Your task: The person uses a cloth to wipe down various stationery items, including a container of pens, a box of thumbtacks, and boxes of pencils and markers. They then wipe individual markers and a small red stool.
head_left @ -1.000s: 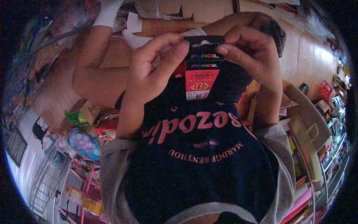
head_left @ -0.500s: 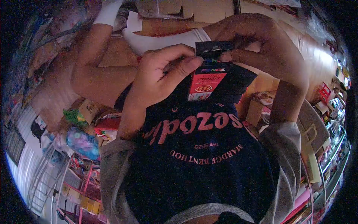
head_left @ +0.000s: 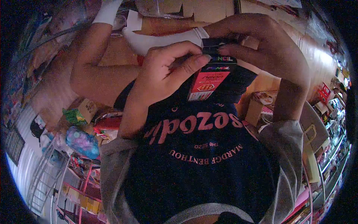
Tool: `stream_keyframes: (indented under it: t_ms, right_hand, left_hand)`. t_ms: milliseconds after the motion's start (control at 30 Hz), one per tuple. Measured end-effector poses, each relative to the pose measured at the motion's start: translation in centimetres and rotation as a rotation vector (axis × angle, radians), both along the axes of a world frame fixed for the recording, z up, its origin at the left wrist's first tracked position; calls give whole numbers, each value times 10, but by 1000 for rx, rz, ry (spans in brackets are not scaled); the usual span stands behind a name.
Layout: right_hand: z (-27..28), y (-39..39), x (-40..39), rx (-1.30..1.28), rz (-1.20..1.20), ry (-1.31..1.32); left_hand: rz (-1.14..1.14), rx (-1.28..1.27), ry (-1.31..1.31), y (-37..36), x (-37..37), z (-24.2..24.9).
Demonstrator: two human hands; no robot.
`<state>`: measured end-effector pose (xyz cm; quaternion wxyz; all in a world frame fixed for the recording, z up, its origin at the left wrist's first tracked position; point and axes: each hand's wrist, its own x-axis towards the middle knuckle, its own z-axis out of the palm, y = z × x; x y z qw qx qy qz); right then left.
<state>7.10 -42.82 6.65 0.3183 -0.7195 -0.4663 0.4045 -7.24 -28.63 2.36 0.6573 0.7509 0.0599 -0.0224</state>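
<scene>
A slim black and red pencil box (head_left: pixel 209 83), printed "PENCIL" and "neon", is held up in front of my shirt (head_left: pixel 201 160). My left hand (head_left: pixel 169 71) grips its upper left edge, thumb on the near face and fingers bent behind. At the top, my right hand (head_left: pixel 257 50) pinches the black hang tab on its right side. Both hands are closed, and some fingertips are hidden behind the box. Whether the top flap is open cannot be seen.
My bare legs and white socks (head_left: pixel 164 41) lie beyond the hands on a wooden floor. A cardboard box (head_left: pixel 255 112) stands right of my shirt. Blue and green plastic packages (head_left: pixel 81 142) sit at left. Racks of goods (head_left: pixel 84 194) line both sides.
The top of the pencil box has shifted slightly right and tilted, showing its lettering more plainly. My left hand has moved a little right with it; my right hand stays at the tab.
</scene>
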Motion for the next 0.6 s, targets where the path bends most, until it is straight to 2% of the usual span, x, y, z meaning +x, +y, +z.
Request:
stream_keyframes:
  t_ms: [67,167,267,333,433,600]
  right_hand:
    - [-1,0,-1,14,6,-78]
    - [0,1,-7,12,-65,-44]
    - [-3,-1,-12,97,-142,-75]
    - [-3,-1,-11,121,-123,-122]
    - [-1,-1,-13,121,-118,-132]
    - [0,-2,-15,56,-170,-102]
  left_hand:
    - [-1,13,-13,0,0,0]
    - [-13,5,53,1,-3,-2]
    - [33,-56,-53,-4,-8,-6]
    - [59,-237,16,-7,-12,-9]
    - [42,-190,85,-9,-10,3]
    - [34,-170,67,-10,-11,-6]
